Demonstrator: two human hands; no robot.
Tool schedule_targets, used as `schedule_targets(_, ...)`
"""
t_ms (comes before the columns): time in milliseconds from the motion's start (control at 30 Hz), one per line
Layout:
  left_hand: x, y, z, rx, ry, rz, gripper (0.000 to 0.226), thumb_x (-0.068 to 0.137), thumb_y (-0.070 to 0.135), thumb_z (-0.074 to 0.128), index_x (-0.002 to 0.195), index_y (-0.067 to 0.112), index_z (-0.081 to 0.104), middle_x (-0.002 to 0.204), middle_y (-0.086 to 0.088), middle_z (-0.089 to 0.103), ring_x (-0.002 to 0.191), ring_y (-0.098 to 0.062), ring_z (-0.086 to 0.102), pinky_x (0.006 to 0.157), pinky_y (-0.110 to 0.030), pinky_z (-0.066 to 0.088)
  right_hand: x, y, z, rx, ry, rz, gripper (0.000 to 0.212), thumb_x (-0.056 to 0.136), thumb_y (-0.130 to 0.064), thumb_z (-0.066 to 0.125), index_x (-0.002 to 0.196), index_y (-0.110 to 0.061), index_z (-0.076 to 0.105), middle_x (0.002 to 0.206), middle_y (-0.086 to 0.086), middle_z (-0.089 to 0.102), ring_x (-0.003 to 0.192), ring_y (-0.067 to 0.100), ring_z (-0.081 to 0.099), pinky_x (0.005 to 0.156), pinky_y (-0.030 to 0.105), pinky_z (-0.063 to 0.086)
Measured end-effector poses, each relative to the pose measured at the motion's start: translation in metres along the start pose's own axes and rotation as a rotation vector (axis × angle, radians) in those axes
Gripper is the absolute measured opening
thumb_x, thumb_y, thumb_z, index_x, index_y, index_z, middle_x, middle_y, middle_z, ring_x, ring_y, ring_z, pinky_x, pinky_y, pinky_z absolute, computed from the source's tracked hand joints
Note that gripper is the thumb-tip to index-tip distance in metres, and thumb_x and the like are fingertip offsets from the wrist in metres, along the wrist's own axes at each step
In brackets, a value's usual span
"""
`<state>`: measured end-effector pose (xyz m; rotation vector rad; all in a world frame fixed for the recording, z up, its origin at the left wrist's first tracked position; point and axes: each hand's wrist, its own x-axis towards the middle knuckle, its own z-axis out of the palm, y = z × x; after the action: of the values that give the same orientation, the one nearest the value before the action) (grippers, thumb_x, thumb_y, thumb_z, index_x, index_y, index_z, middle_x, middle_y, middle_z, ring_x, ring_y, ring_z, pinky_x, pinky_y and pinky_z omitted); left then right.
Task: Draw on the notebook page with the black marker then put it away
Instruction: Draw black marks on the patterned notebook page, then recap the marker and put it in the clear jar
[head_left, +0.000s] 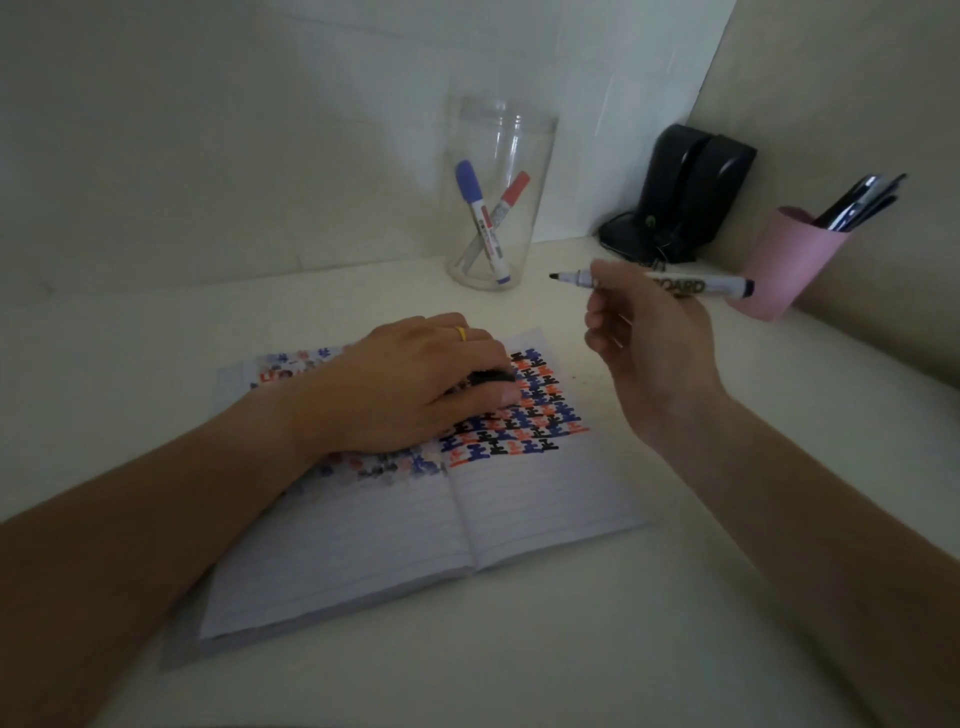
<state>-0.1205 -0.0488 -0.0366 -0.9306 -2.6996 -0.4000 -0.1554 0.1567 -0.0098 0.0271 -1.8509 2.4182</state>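
Observation:
An open lined notebook (530, 499) lies on the white desk, its upper half filled with rows of black, blue and red marks. My left hand (410, 389) rests flat on the top of the pages, fingers curled around a small black object that looks like the marker's cap (485, 376). My right hand (644, 332) hovers above and to the right of the notebook, gripping the uncapped black marker (711, 285). The marker lies level in the air, its tip pointing left toward the clear jar (498, 156).
The clear plastic jar at the back holds a blue marker (475, 208) and a red marker (506, 205). A black stapler-like device (680, 192) stands in the back corner. A pink cup (779, 265) with dark pens sits at the right against the wall.

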Motion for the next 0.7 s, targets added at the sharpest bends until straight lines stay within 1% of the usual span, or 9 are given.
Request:
schedule_targets(67,-0.002,0.002,0.001,-0.006,0.007,-0.06,0.051,0.1,0.059,0.023,0.113,0.028,0.061,0.102,0.008,0.068,0.095,-0.011,0.058,0.084,-0.038,0.049,0.0,0.017,-0.001,0.034,-0.022,0.016,0.011,0.084,-0.011,0.075,0.094,-0.007,0.074,0.059,-0.001,0.059,0.055,0.012,0.05,0.049,0.021,0.043)
schedule_targets(167,-0.002,0.001,0.0,-0.069,0.068,-0.134,0.056,0.1,0.054,0.015,0.095,0.021,0.061,0.084,0.002,0.065,0.08,-0.015,0.059,0.079,-0.041,0.048,0.001,0.031,-0.008,0.026,-0.086,0.02,0.013,0.084,-0.004,0.074,0.097,-0.003,0.076,0.061,0.003,0.06,0.055,0.013,0.051,0.051,0.021,0.046)
schedule_targets(267,-0.004,-0.003,-0.002,-0.22,0.19,-0.158,0.052,0.104,0.033,0.021,0.089,0.014,0.067,0.081,0.0,0.067,0.076,-0.017,0.061,0.078,-0.039,0.046,0.006,0.031,-0.013,0.127,-0.137,0.032,0.018,0.091,-0.009,0.062,0.097,0.001,0.076,0.062,0.006,0.06,0.057,0.015,0.052,0.051,0.023,0.045)
schedule_targets(333,-0.006,-0.006,-0.003,-0.327,0.262,-0.201,0.05,0.103,0.023,0.025,0.08,0.004,0.065,0.075,-0.003,0.065,0.072,-0.02,0.06,0.073,-0.041,0.045,0.007,0.031,-0.013,0.154,-0.166,0.039,0.022,0.093,-0.011,0.057,0.095,0.0,0.075,0.061,0.007,0.061,0.056,0.016,0.053,0.05,0.023,0.045)
schedule_targets(400,-0.007,-0.009,-0.004,-0.351,0.29,-0.232,0.042,0.101,0.021,0.029,0.075,0.01,0.06,0.074,0.003,0.065,0.072,-0.017,0.061,0.071,-0.039,0.046,0.006,0.03,-0.013,0.164,-0.179,0.051,0.018,0.094,-0.009,0.056,0.091,-0.003,0.073,0.06,0.006,0.065,0.055,0.016,0.058,0.051,0.023,0.048)
schedule_targets(467,-0.005,-0.01,-0.005,-0.28,0.274,-0.267,0.034,0.099,0.027,0.035,0.079,0.02,0.062,0.08,0.004,0.068,0.078,-0.014,0.064,0.073,-0.038,0.049,0.005,0.029,-0.013,0.179,-0.172,0.065,0.015,0.094,-0.007,0.058,0.085,-0.007,0.07,0.061,0.006,0.07,0.055,0.016,0.063,0.053,0.023,0.053)
schedule_targets(533,-0.004,-0.009,-0.006,-0.186,0.275,-0.329,0.028,0.098,0.041,0.046,0.089,0.024,0.067,0.086,0.009,0.071,0.082,-0.006,0.065,0.073,-0.025,0.051,0.005,0.028,-0.013,0.18,-0.171,0.068,0.016,0.093,-0.006,0.06,0.081,-0.008,0.071,0.063,0.006,0.073,0.055,0.014,0.066,0.055,0.021,0.055)
schedule_targets(600,-0.004,-0.009,-0.005,-0.15,0.29,-0.352,0.027,0.093,0.049,0.057,0.098,0.025,0.07,0.088,0.014,0.071,0.083,0.0,0.066,0.07,-0.012,0.051,0.003,0.027,-0.012,0.174,-0.178,0.061,0.012,0.092,-0.007,0.063,0.085,-0.007,0.073,0.063,0.005,0.073,0.055,0.013,0.066,0.054,0.02,0.055)
schedule_targets(700,-0.004,-0.009,-0.006,-0.151,0.311,-0.34,0.028,0.086,0.051,0.067,0.098,0.026,0.071,0.086,0.015,0.073,0.082,0.003,0.067,0.072,-0.011,0.053,0.001,0.026,-0.012,0.165,-0.182,0.051,0.008,0.09,-0.006,0.065,0.09,-0.004,0.074,0.062,0.005,0.072,0.055,0.012,0.064,0.053,0.019,0.053)
